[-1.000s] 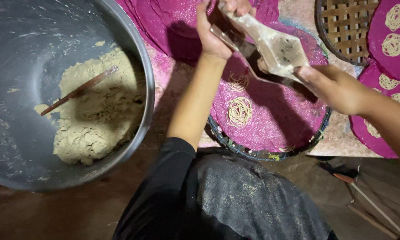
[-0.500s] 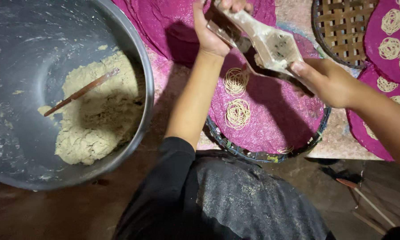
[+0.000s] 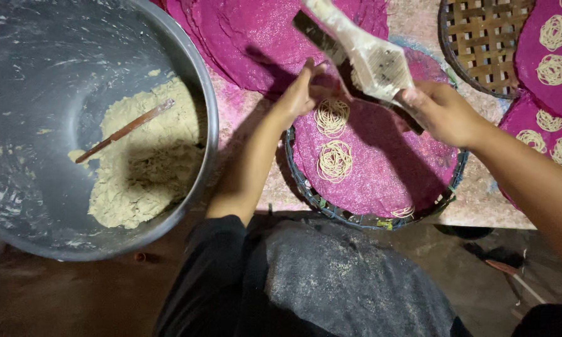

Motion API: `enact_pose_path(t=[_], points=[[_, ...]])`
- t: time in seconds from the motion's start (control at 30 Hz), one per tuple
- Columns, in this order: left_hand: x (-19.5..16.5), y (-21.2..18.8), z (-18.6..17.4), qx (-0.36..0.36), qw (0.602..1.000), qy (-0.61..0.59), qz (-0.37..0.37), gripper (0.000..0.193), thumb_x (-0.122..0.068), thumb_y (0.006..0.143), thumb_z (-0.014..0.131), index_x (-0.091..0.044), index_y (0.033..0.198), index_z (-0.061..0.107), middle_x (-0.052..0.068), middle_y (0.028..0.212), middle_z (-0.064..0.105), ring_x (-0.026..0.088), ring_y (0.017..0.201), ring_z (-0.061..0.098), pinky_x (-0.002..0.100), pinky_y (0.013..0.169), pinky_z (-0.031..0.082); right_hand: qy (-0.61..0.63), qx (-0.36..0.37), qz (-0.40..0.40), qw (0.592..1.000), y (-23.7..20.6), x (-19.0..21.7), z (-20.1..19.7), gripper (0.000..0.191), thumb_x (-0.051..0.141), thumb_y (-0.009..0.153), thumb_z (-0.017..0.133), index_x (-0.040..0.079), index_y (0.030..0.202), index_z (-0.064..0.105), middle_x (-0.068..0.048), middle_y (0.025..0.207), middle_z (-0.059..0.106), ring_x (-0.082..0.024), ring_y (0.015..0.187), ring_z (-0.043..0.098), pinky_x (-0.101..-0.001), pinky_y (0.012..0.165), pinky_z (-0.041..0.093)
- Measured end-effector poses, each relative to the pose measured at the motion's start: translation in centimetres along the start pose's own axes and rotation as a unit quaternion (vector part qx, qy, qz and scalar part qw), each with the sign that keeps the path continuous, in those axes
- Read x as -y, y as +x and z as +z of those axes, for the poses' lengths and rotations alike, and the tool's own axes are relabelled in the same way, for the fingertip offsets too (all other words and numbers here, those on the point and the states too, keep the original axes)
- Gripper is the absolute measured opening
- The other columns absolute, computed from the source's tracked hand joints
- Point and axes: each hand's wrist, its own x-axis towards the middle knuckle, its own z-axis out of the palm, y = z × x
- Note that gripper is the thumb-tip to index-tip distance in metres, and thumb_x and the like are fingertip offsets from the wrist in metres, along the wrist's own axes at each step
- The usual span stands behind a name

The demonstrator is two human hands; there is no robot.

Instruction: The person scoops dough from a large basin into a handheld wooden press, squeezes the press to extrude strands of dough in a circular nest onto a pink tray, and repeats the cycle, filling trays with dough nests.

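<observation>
My left hand (image 3: 301,93) and my right hand (image 3: 440,111) both grip a dough-smeared wooden noodle press (image 3: 368,59), held tilted over a round basket tray (image 3: 306,187) lined with a magenta mesh mat (image 3: 387,168). Two spirals of thin noodle strands (image 3: 333,137) lie on the mat just under the press, the upper one close to my left fingers. A further bit of strands (image 3: 403,212) sits at the mat's near edge.
A big metal basin (image 3: 206,112) at left holds pale dough (image 3: 150,162) with a wooden stick (image 3: 125,131) in it. More magenta mats (image 3: 256,37) lie behind. At right a bare woven tray (image 3: 481,43) and mats with noodle spirals (image 3: 552,56). My dark apron (image 3: 331,287) is below.
A second noodle spiral has appeared on the mat above the first. Both hands and the press have shifted toward the tray's far side.
</observation>
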Motion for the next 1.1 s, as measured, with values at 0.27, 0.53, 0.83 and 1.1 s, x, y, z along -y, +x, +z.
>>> enact_pose_path(t=[0.27,0.53,0.83,1.1], points=[[-3.4,-5.7,0.3,-0.056,0.966,0.125,0.217,0.057,-0.044,0.109,0.043,-0.014,0.157,0.044,0.014,0.139,0.070,0.020,0.096,0.066,0.035,0.083,0.057,0.038,0.071,-0.048,0.996,-1.7,-2.4,-1.4,0.090,0.077,0.095,0.014,0.003,0.104,0.065,-0.009,0.081,0.069,-0.021,0.075,0.068,-0.0365,0.068,0.060],[-7.3,3.5,4.0,0.303,0.724,-0.544,0.296,0.054,-0.059,0.105,0.048,-0.009,0.120,0.062,0.006,0.109,0.064,0.026,0.116,0.060,0.045,0.114,0.042,0.115,0.156,0.123,0.973,-3.2,-0.8,-2.5,0.098,0.078,0.089,0.013,-0.001,0.125,0.059,-0.017,0.099,0.071,-0.027,0.096,0.076,-0.0418,0.088,0.058],[-8.0,10.4,2.2,0.278,0.713,-0.572,0.296,0.038,-0.051,0.101,0.050,-0.015,0.091,0.056,-0.001,0.083,0.057,0.018,0.087,0.057,0.039,0.098,0.047,-0.138,-0.021,0.168,0.976,1.5,1.2,-2.9,0.099,0.078,0.094,0.016,-0.003,0.125,0.063,-0.022,0.096,0.069,-0.031,0.090,0.067,-0.0505,0.082,0.056],[-8.3,11.5,4.4,0.217,0.717,-0.592,0.297,0.033,-0.048,0.099,0.050,-0.018,0.086,0.054,-0.004,0.077,0.054,0.016,0.079,0.055,0.038,0.089,0.048,-0.155,-0.014,0.176,0.972,1.9,2.3,-5.8,0.088,0.072,0.099,0.022,-0.003,0.100,0.068,-0.019,0.077,0.069,-0.031,0.071,0.068,-0.0493,0.072,0.057]])
